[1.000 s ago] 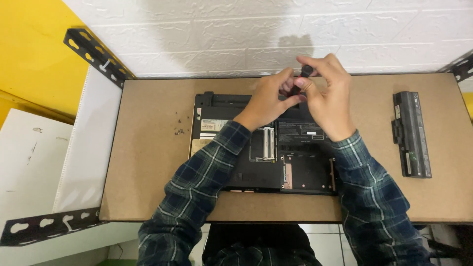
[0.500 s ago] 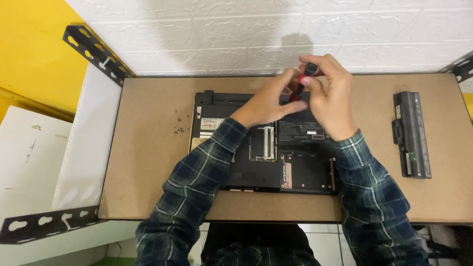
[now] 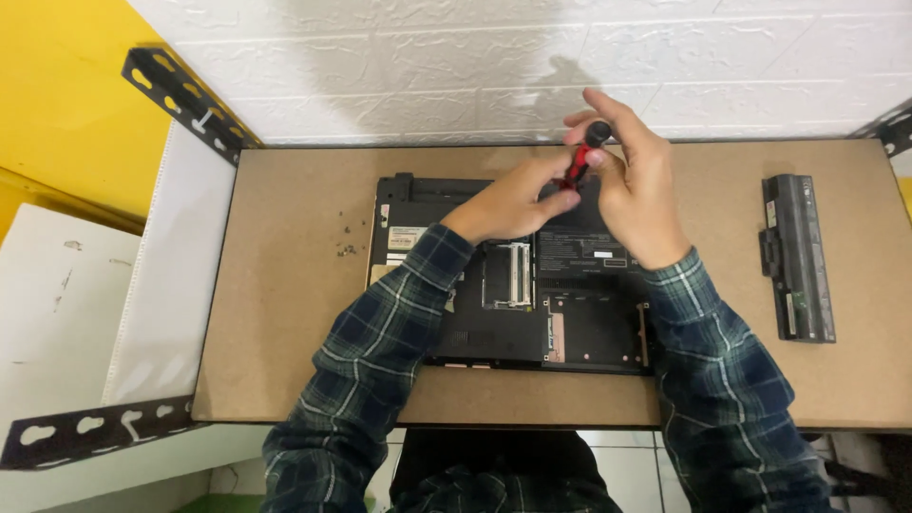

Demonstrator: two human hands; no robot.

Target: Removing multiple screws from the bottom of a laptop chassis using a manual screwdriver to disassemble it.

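Screwdriver (image 3: 579, 163) (red-handled) now higher above laptop (image 3: 503, 275)

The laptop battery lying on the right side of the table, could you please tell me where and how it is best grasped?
Probably grip the laptop battery across its narrow width near the middle, coming from above. It is a long, slim bar lying flat, running front to back, apart from the laptop, with bare table along both long edges.
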